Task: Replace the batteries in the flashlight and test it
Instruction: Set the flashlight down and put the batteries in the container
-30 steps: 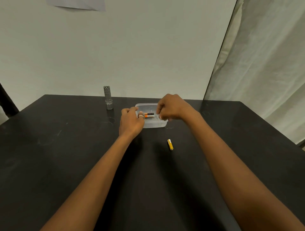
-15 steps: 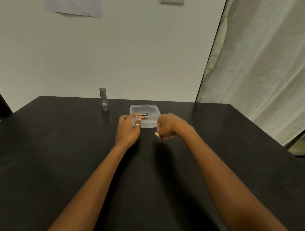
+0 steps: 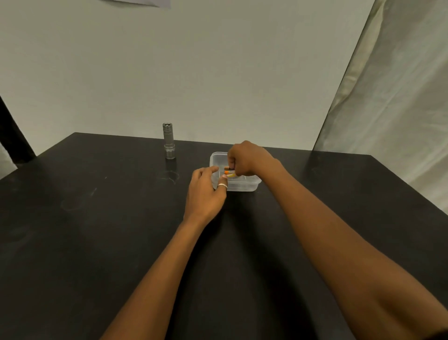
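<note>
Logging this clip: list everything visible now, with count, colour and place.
flashlight: one, silver, upright near table's far edge.
container: one, clear plastic, mid-table.
orange-and-black battery: one, inside container, partly hidden.
yellow battery: one, in container at right fingertips.
table: one, black.
wall: one, off-white, behind table.
curtain: one, pale, right side.
paper: one, white, on wall, top edge.
ring: one, silver, on left hand.
left hand: one, touching container's near-left corner.
right hand: one, over container, gripping yellow battery.
</note>
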Available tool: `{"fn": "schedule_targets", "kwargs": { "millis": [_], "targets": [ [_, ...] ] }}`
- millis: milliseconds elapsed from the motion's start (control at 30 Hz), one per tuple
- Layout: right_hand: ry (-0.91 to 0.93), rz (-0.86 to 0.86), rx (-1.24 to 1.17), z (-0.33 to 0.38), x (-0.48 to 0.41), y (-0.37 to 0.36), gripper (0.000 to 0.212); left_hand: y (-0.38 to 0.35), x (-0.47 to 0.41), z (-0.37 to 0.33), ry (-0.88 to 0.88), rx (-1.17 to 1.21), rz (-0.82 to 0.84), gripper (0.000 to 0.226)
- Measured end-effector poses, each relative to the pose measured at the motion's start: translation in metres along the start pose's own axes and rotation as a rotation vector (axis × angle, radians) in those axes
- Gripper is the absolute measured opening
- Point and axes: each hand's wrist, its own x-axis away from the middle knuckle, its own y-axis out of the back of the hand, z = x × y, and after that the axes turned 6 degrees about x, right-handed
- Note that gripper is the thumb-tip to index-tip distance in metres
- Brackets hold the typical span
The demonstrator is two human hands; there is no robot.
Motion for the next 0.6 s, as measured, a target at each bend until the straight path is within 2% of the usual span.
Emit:
{"fn": "schedule_targets", "kwargs": {
  "millis": [200,367,600],
  "targets": [
    [-0.010,0.039,-0.045,-0.008,-0.009,-0.014,0.038,-0.002,-0.001,0.001,0.007,-0.014,0.001,0.047],
    [0.001,0.054,-0.073,-0.010,-0.015,-0.016,0.027,-0.002,-0.001,0.000,0.007,-0.021,0.009,0.047],
    [0.007,0.026,-0.114,-0.014,-0.014,-0.018,0.030,-0.002,-0.002,0.000,0.014,-0.031,0.017,0.048]
  ]
}}
